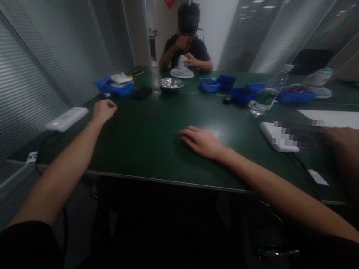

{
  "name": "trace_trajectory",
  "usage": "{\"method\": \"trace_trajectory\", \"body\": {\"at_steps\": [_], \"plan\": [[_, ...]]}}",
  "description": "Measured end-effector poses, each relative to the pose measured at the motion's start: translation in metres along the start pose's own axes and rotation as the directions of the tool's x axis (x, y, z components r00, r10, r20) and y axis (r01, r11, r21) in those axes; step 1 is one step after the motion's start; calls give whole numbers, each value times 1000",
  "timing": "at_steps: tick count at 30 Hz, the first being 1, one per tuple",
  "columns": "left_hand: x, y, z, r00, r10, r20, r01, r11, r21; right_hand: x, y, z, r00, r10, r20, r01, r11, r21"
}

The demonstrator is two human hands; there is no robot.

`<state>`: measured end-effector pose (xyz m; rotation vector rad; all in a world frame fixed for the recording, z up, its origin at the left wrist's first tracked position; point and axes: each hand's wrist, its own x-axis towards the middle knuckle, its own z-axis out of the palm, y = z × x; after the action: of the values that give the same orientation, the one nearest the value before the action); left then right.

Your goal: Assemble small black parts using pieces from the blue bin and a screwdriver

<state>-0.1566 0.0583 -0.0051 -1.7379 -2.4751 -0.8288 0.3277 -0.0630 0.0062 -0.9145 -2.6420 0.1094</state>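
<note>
My left hand (104,110) hovers over the left part of the green table (140,156), thumb and index finger pinched together. What it holds, if anything, is too small to make out. Low over the table's middle is my right hand (202,142), its thumb and fingertips drawn together to the left. A tiny thin tip shows at those fingertips, but its kind is unclear. Left of my left hand lies a white power-bank-like block (68,119) with a black cable. Behind that hand stands a blue tray (115,87) with white and yellow bits in it.
Farther back are a metal bowl (171,85), a black phone (142,93), small blue trays (209,85) and a clear bottle (265,99). A co-worker's hand (349,140) is near a second white block (267,130). Another person (189,50) sits opposite, handling a small white fan (182,70).
</note>
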Motion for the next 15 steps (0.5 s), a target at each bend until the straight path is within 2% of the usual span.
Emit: {"method": "trace_trajectory", "body": {"at_steps": [10, 15], "plan": [[-1, -1, -1, 1000, 15, 24, -14, 999, -28, -1, -3, -2, 1000, 10, -6, -10, 999, 31], [-3, 2, 0, 997, 66, 42, -64, 997, -53, -1, -2, -2, 1000, -2, -5, 2, 999, 33]]}}
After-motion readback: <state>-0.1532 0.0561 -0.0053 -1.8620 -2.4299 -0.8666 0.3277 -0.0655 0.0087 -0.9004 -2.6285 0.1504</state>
